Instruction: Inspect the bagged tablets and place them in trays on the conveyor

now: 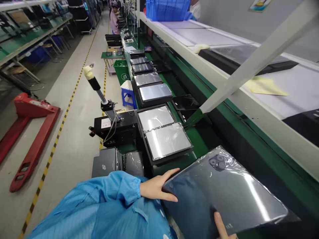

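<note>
Above the near edge of the green conveyor [199, 142], a plastic-wrapped black tablet [224, 189] was held with its long axis slanting lower right, the left hand [156, 187] spread wide on one edge, the right hand [220, 225] gripping the lower edge.

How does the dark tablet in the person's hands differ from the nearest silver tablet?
The dark wrapped tablet is near-black; the silver tablet is bright silver. The dark one is held tilted by the left hand and right hand; the silver one lies in a black tray. Only the dark one shows a camera bump. Both are flat, film-covered rectangles.
</note>
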Demonstrator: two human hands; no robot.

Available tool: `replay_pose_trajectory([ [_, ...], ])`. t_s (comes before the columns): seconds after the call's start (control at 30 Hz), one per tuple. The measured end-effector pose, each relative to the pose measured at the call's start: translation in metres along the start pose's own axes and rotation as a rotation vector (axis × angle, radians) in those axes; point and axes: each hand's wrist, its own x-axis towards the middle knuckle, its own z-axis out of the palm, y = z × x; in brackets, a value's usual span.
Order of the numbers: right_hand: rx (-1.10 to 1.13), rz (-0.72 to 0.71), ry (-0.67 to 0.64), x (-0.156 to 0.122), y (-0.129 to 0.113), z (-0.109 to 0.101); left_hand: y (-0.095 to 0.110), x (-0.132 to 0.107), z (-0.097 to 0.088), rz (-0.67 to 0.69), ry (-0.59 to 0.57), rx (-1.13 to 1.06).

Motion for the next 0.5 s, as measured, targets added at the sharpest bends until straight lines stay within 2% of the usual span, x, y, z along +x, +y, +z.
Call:
replay_pose_trajectory([
  [0.1, 0.035, 0.139, -0.012, -0.013, -0.011, 0.021, -0.012, -0.008, 0.008, -0.024, 0.165, -0.169],
  [0.2, 0.085, 0.125, -0.002, -0.028, -0.024, 0.039, -0.028, -0.018, 0.019, -0.13, 0.352, -0.598],
  [0.27, 0.162, 0.126, 0.03, -0.033, -0.034, 0.049, -0.039, -0.023, 0.025, -0.18, 0.41, -0.835],
  [0.37, 0.237, 0.106, 0.059, -0.036, -0.047, 0.066, -0.051, -0.023, 0.035, -0.207, 0.313, -0.926],
  [0.43, 0.258, 0.069, 0.064, -0.037, -0.055, 0.079, -0.054, -0.018, 0.041, -0.222, 0.214, -0.881],
  [0.5, 0.281, 0.047, 0.053, -0.041, -0.059, 0.091, -0.053, -0.01, 0.046, -0.223, 0.189, -0.83],
])
